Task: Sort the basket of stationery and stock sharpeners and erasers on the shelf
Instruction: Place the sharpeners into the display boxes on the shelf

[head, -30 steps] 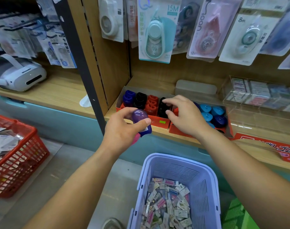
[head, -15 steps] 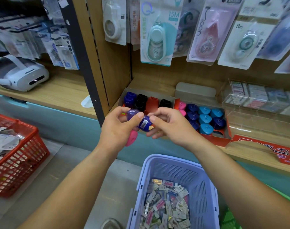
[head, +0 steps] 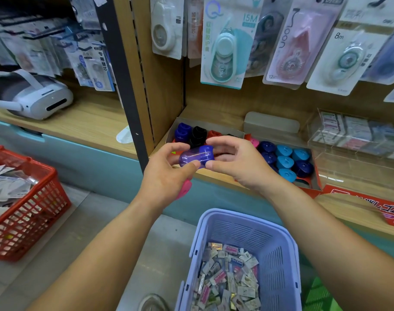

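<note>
A purple sharpener (head: 196, 156) is held between both hands in front of the shelf. My left hand (head: 166, 176) pinches its left end and also keeps a pink sharpener (head: 184, 188) tucked under its fingers. My right hand (head: 236, 163) pinches the right end with thumb and fingers. Behind them a cardboard tray (head: 210, 126) holds blue, black and red sharpeners. A red tray (head: 316, 176) to the right holds pink, navy and light blue sharpeners (head: 284, 161). Below stands the lilac basket (head: 243, 230) with several wrapped erasers (head: 227, 279).
A red basket (head: 27, 221) of packets sits on the floor at left. A white headset (head: 32, 95) lies on the left shelf. Correction tape packs (head: 227, 46) hang above. A clear box (head: 357, 133) of erasers stands at right, beside a dark shelf post (head: 122, 81).
My right hand left the sharpener tray and came to the purple sharpener held by my left hand. Both hands now hold it, turned more level.
</note>
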A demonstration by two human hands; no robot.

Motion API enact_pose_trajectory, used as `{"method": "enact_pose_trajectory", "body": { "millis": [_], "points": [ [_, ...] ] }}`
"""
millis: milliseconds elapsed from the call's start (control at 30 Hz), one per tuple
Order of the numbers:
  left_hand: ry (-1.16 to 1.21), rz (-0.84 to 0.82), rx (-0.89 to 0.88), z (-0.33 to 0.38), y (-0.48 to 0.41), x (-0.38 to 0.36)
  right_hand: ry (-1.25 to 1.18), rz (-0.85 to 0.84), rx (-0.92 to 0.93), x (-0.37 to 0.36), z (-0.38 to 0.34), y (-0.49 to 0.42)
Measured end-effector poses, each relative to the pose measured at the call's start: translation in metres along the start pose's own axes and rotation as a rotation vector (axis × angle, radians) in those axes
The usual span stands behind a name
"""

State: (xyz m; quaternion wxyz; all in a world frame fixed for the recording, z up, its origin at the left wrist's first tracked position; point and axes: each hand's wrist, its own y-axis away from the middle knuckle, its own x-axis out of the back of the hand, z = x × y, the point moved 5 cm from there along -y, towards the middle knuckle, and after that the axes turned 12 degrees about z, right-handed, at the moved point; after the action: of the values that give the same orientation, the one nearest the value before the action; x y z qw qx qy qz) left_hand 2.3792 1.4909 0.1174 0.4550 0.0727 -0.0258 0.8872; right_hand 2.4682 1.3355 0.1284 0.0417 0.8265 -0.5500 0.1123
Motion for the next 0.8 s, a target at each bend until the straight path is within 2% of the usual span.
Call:
{"method": "enact_pose_trajectory", "body": {
  "millis": [133,267,400,667,800],
  "points": [
    [-0.015,0.017,-0.002,0.000,-0.002,0.006,-0.089,-0.032,-0.051,-0.009,0.000,-0.006],
    [-0.124,0.095,-0.001,-0.006,-0.011,0.027,0.011,0.130,0.025,-0.013,-0.007,-0.029],
    [-0.184,0.111,0.001,-0.016,-0.014,0.043,0.298,0.250,0.208,-0.028,-0.015,-0.065],
    [-0.217,0.119,-0.003,-0.026,-0.018,0.054,0.892,0.148,0.422,-0.075,0.005,-0.101],
    [-0.199,0.154,-0.012,-0.024,-0.021,0.061,0.968,0.095,0.421,-0.081,0.010,-0.106]
  ]
}}
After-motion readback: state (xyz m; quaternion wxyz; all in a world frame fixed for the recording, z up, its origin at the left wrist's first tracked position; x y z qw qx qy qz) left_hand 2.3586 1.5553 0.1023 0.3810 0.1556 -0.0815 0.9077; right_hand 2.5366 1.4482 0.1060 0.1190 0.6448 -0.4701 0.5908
